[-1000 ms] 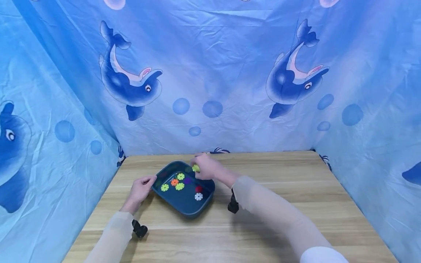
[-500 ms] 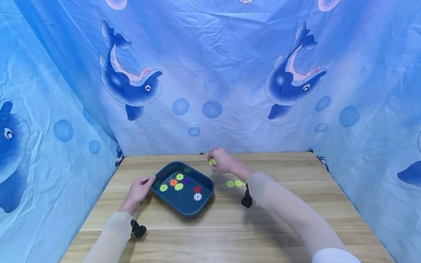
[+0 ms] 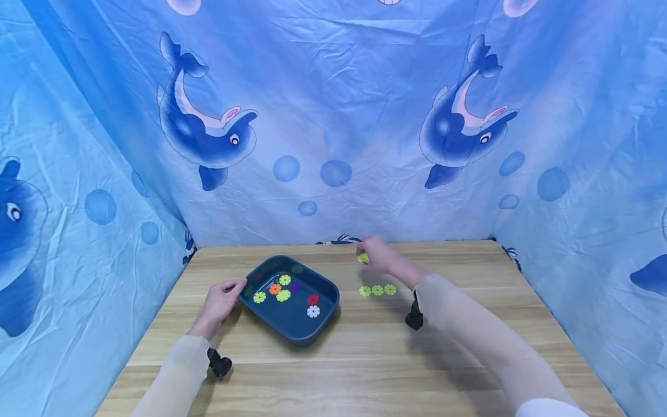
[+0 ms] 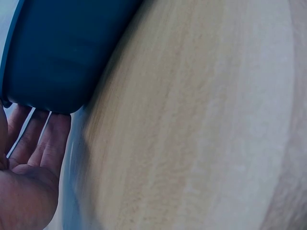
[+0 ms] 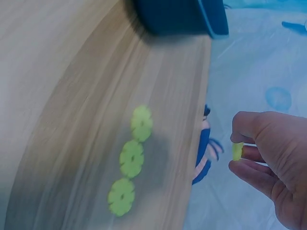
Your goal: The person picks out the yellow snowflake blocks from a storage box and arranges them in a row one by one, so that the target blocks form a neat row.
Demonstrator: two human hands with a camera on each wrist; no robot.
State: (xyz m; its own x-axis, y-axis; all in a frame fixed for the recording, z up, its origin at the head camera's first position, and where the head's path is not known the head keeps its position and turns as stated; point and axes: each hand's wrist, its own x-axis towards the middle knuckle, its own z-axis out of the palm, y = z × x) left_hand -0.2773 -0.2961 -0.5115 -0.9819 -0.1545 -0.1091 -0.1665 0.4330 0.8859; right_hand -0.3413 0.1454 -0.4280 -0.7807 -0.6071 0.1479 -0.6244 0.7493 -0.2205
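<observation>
My right hand (image 3: 381, 255) pinches a yellow-green snowflake disc (image 5: 237, 151) between thumb and fingers, above the far part of the table. Below it, three yellow-green snowflake discs (image 3: 377, 290) lie flat in a row. My left hand (image 3: 220, 304) holds the rim of a dark blue basin (image 3: 312, 337) at its left corner, fingers against the outer wall in the left wrist view. Inside the basin lie several loose snowflake discs: yellow-green ones, an orange disc (image 3: 275, 289), a purple disc (image 3: 295, 286), a red disc (image 3: 312, 299) and a white disc (image 3: 313, 311).
The wooden table (image 3: 333, 382) reaches back to a blue dolphin-print curtain (image 3: 333, 116), which also hangs along both sides. A black wrist device (image 3: 219, 363) sits under the left wrist, and another black device (image 3: 414, 315) under the right.
My right hand has moved right from over the basin, carrying the yellow-green snowflake disc. The row of discs has come into full view. My left hand stays at the basin's corner.
</observation>
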